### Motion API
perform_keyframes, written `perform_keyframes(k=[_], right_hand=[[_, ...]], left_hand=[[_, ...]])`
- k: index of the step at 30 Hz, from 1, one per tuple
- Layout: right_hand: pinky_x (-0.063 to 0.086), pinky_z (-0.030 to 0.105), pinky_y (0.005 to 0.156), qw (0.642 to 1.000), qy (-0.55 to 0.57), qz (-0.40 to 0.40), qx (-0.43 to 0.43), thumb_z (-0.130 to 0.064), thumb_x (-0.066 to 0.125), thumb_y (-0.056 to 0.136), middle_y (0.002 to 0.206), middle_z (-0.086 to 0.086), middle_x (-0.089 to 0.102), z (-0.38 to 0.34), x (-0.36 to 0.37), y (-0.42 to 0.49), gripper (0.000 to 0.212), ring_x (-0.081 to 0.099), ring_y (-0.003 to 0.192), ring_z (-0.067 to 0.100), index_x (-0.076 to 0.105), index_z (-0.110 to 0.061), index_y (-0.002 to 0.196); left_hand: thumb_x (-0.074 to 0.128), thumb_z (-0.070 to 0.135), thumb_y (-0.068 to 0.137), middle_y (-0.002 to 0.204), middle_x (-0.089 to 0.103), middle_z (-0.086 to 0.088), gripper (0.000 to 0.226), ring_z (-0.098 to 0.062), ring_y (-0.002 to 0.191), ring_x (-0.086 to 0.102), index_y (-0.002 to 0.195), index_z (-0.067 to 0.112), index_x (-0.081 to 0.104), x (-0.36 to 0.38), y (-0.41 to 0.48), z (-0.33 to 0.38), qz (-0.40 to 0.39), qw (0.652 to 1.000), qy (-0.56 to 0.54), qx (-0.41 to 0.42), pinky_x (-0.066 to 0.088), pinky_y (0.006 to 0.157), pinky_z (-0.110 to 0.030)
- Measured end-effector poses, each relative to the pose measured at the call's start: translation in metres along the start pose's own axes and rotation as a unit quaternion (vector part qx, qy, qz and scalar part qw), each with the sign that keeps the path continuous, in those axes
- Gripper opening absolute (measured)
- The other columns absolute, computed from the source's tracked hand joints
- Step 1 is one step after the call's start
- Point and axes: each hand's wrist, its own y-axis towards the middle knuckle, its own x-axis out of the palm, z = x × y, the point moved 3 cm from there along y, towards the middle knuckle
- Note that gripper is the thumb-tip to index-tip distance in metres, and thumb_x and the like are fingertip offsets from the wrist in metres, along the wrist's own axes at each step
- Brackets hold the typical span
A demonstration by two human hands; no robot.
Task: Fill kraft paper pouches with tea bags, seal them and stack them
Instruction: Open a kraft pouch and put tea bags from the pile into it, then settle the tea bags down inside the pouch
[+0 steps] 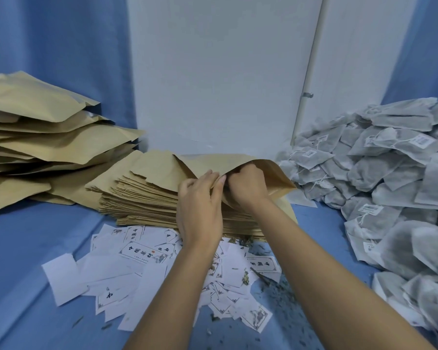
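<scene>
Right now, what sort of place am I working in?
Likely a small tea-packing bench: a stack of flat kraft pouches in the middle, a heap of tea bags on the right, and bulging pouches piled on the left.

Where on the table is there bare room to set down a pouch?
Widest bare cloth is front left, between the filled pouches and the labels. A small strip lies between the empty pouches and the tea bags. The centre is crowded: the left hand and right hand grip the top pouch there.
</scene>
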Motion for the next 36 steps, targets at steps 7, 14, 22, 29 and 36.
perform_keyframes(k=[7, 14, 22, 29, 36], right_hand=[[0.048, 0.029, 0.055, 0.982, 0.179, -0.061, 0.014, -0.006, 0.048, 0.083, 0.067, 0.013, 0.064, -0.001, 0.003, -0.016, 0.02, 0.057, 0.055, 0.025, 0.065, 0.001, 0.075], [0.05, 0.018, 0.053, 0.898, -0.085, -0.432, 0.0, -0.006, 0.056, 0.09, 0.08, 0.005, 0.072, 0.019, 0.009, -0.049, 0.015, 0.067, 0.067, 0.016, 0.069, -0.004, 0.098], [0.054, 0.037, 0.078, 0.939, -0.223, -0.256, -0.061, -0.05, 0.067, 0.082, 0.09, 0.007, 0.071, 0.034, 0.039, -0.059, 0.044, 0.065, 0.087, 0.023, 0.07, -0.008, 0.092], [0.037, 0.031, 0.07, 0.951, -0.256, -0.17, -0.022, -0.057, 0.069, 0.076, 0.107, 0.004, 0.05, 0.035, 0.064, -0.076, 0.045, 0.053, 0.095, 0.026, 0.053, -0.015, 0.083], [0.055, 0.037, 0.071, 0.989, -0.025, -0.134, 0.055, -0.017, 0.079, 0.076, 0.072, -0.004, 0.063, 0.038, 0.055, -0.078, 0.02, 0.061, 0.072, 0.018, 0.061, -0.023, 0.072]], left_hand=[[0.058, 0.016, 0.092, 0.114, 0.063, 0.01, 0.02, -0.002, 0.105, 0.055, 0.11, 0.022, 0.065, -0.015, 0.013, -0.011, -0.026, 0.981, -0.153, -0.117, 0.037, 0.085, -0.005], [0.061, 0.009, 0.087, 0.093, 0.069, 0.008, 0.015, 0.004, 0.081, 0.06, 0.096, 0.017, 0.07, -0.027, 0.018, -0.011, 0.012, 0.96, -0.23, -0.159, 0.046, 0.073, -0.007], [0.059, 0.008, 0.088, 0.091, 0.069, 0.008, 0.017, -0.014, 0.091, 0.065, 0.096, 0.017, 0.071, -0.028, 0.02, -0.016, 0.013, 0.955, -0.23, -0.185, 0.052, 0.091, -0.039], [0.059, 0.008, 0.087, 0.089, 0.069, 0.007, 0.017, -0.015, 0.092, 0.065, 0.093, 0.019, 0.071, -0.027, 0.02, -0.018, 0.013, 0.953, -0.242, -0.185, 0.052, 0.091, -0.04], [0.058, 0.008, 0.087, 0.09, 0.068, 0.008, 0.019, -0.014, 0.094, 0.064, 0.09, 0.021, 0.071, -0.027, 0.02, -0.02, 0.016, 0.95, -0.244, -0.195, 0.052, 0.091, -0.041]])
